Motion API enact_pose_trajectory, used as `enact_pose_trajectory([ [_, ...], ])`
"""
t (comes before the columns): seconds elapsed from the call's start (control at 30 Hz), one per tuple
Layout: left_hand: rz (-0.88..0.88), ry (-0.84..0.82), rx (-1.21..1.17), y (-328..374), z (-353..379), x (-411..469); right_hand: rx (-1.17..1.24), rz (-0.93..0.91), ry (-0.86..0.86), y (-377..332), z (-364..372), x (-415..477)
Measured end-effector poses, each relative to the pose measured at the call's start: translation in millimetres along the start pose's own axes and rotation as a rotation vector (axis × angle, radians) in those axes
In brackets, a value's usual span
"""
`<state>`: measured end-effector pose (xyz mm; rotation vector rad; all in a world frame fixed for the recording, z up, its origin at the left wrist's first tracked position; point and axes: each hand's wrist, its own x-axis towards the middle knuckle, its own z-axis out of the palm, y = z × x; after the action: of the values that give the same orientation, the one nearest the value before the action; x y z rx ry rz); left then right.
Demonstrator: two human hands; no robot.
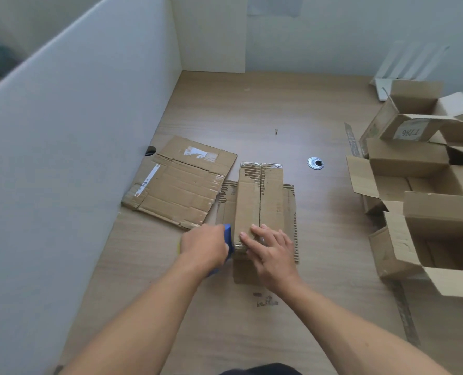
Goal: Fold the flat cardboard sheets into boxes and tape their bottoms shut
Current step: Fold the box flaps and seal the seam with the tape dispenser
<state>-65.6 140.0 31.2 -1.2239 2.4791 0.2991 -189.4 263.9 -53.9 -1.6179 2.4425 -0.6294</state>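
- At the middle of the bench [306,109], your folded box [260,201] sits with two closed flaps facing up. Their seam runs away from you, and there is clear tape over the far edge.
- Your right hand [272,250] lies flat on the near end of the box, fingers straight and spread, pressing on the flaps.
- Your left hand [204,247] is curled round a blue tape dispenser [227,235] at the box's near left corner; the hand hides most of the tool.
- Just left of the box, a flat cardboard sheet [179,182] lies on the bench near the white partition [76,144].
- Well apart on your right stands a pile of open boxes [428,169], with a metal grommet [315,163] between it and the box.
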Motion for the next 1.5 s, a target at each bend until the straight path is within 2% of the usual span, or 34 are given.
enact_pose_trajectory([
  [0.2,-0.107,0.042,-0.243,-41.5,49.9,-23.7,0.042,-0.056,-0.011,3.3,-14.8,-6.6],
  [0.37,-0.270,0.070,-0.404,-78.3,82.0,-42.4,0.133,-0.071,0.102,6.3,-26.8,0.9],
  [0.6,-0.292,0.058,-0.492,-78.3,99.0,-45.9,0.560,0.451,0.079,-5.0,-43.4,-1.0],
  [0.7,-0.317,0.240,-0.524,-71.3,86.5,-43.7,0.619,0.580,0.071,-1.6,-44.3,-12.3],
  [0.77,-0.215,0.335,-0.674,-60.5,73.7,-41.9,0.620,0.629,0.086,3.5,-43.5,-19.1],
  [0.9,-0.074,0.154,-0.974,-16.3,46.1,-36.4,0.596,0.697,-0.012,6.6,-40.1,-24.2],
  [0.97,-0.064,0.080,-1.019,5.5,42.6,-28.9,0.565,0.681,-0.041,3.3,-40.0,-25.2],
  [1.13,-0.155,0.107,-0.966,29.9,55.4,-12.9,0.492,0.613,-0.037,1.6,-39.3,-34.9],
  [1.3,-0.180,0.140,-0.953,24.4,63.9,-13.0,0.307,0.476,-0.246,2.4,-41.3,-46.9],
  [1.37,-0.145,0.135,-0.987,17.7,66.4,-13.5,0.277,0.477,-0.191,7.7,-53.0,-42.0],
  [1.5,-0.115,0.047,-1.056,-6.6,67.8,-15.3,0.266,0.386,0.075,23.0,-71.0,-20.2],
])
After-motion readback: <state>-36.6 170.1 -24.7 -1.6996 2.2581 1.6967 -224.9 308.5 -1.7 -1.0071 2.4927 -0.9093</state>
